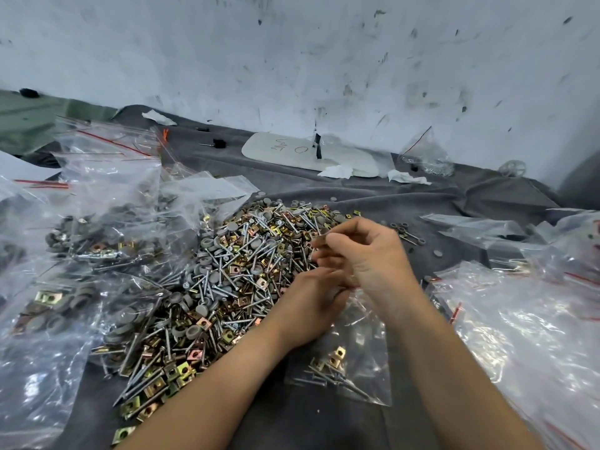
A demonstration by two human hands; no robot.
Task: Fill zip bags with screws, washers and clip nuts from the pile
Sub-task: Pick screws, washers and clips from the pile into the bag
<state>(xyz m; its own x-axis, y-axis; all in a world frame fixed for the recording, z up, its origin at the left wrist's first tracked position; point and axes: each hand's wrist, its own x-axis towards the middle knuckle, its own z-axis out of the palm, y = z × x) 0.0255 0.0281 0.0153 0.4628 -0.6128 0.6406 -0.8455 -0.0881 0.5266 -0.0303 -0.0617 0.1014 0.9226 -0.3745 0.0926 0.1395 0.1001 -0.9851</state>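
Currently: zip bag (357, 368), part-filled with screws and clip nuts, lies just beside pile (227, 271). Left hand (311, 303) holds the bag mouth, fingers curled. Right hand (367, 251) pinches small piece (319, 238), kind unclear. Step: loading. Next, likely: drop the piece cleanly into the opening.

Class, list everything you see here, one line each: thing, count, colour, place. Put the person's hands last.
pile: one, silver screws, grey washers, gold clip nuts, centre of cloth
zip bag: one, clear, under the hands, few screws and clip nuts inside
filled bags: several, clear, left
loose bags: heap, clear, right
cloth: one, dark grey, under everything
board: one, white, by wall
tissues: three, white, along far edge
left hand: one, grips zip bag's mouth
right hand: one, above it, fingers curled
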